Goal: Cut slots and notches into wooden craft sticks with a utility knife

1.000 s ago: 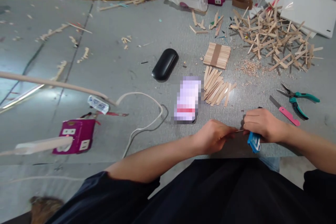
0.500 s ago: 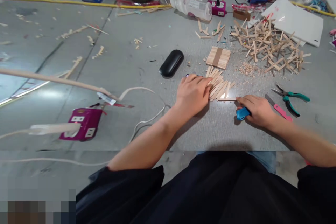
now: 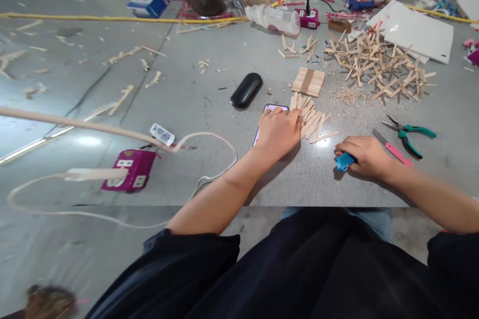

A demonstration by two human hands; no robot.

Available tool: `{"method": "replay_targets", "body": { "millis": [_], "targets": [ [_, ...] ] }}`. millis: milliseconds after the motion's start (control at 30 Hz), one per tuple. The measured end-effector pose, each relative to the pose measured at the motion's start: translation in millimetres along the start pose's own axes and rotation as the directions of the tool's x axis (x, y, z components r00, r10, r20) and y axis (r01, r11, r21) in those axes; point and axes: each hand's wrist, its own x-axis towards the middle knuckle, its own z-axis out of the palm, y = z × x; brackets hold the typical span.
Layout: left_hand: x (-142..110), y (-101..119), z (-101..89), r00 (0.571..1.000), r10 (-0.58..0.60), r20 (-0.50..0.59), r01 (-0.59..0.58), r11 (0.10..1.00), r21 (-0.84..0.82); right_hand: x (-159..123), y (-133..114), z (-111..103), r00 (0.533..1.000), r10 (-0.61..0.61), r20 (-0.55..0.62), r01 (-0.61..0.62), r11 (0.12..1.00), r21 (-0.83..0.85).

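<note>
by the look of it, the work is partway along. the left hand [image 3: 279,132] lies over a phone [image 3: 275,107], fingers at the near edge of the loose sticks [image 3: 310,118] at its three o'clock; whether they pinch one, i can't tell. the right hand [image 3: 361,154] has its fingers curled around a blue tool [image 3: 344,162]. one single stick [image 3: 324,137] rests flat on the bench [image 3: 205,104] at that hand's ten o'clock, beside the loose ones, held by neither hand as far as i see.

what seems done is the tangled heap [image 3: 377,67] at the left hand's two o'clock, many pieces looking snapped or angled, with wood crumbs [image 3: 348,94] at the heap's eight o'clock. what seems left is the loose sticks, plus a bundle [image 3: 298,79] at the left hand's one o'clock, its band still on. pliers [image 3: 403,133] sit untouched at the right hand's two o'clock.
</note>
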Motion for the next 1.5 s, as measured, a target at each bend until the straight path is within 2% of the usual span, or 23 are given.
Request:
{"method": "replay_targets", "body": {
  "millis": [133,200,233,300,367,400,500,700,900,1133,1333,1500],
  "targets": [
    [-2,-7,-2.5,0.998,-0.055,-0.03,0.054,0.998,-0.024,-1,0,-1,0.999,0.01,-0.039,-0.01,1.0,-0.006],
    [-8,-10,-6.3,0.997,-0.043,-0.058,0.036,0.994,-0.106,-1,-1,-2,0.997,0.034,-0.074,-0.035,0.999,-0.015],
    [-12,-11,-8.3,0.997,-0.004,-0.083,-0.013,0.98,-0.197,-1,-2,-3,0.993,0.057,-0.1,-0.059,0.998,-0.022],
    [-23,-8,-11.6,0.972,0.195,-0.131,-0.231,0.892,-0.389,-1,-4,-6,0.981,0.115,-0.157,-0.123,0.992,-0.039],
    [-33,-1,-13.0,0.923,0.357,-0.142,-0.382,0.813,-0.44,-1,-5,-10,0.969,0.153,-0.194,-0.167,0.985,-0.054],
    [-38,3,-12.8,0.886,0.435,-0.163,-0.459,0.762,-0.457,-2,-6,-12,0.968,0.154,-0.198,-0.169,0.984,-0.06],
    [-46,14,-9.7,0.828,0.509,-0.235,-0.556,0.687,-0.469,-3,-7,-15,0.98,0.094,-0.175,-0.107,0.992,-0.061],
    [-48,19,3.4,0.804,0.528,-0.272,-0.592,0.674,-0.442,-2,-12,-16,0.988,-0.061,-0.145,0.06,0.998,-0.01],
    [-52,22,14.0,0.771,0.574,-0.276,-0.635,0.725,-0.266,0,-18,-17,0.982,-0.079,-0.174,0.075,0.997,-0.026],
    [-56,24,12.7,0.804,0.569,-0.172,-0.594,0.761,-0.261,-2,-23,-15,0.991,-0.015,-0.13,0.009,0.999,-0.048],
    [-59,25,13.4,0.799,0.563,-0.211,-0.601,0.75,-0.277,-3,-21,-14,0.993,-0.015,-0.116,0.01,0.999,-0.048],
    [-55,22,9.7,0.83,0.553,-0.077,-0.551,0.788,-0.274,-3,-16,-15,0.997,-0.022,-0.077,0.021,1.0,-0.022]
  ]
}}
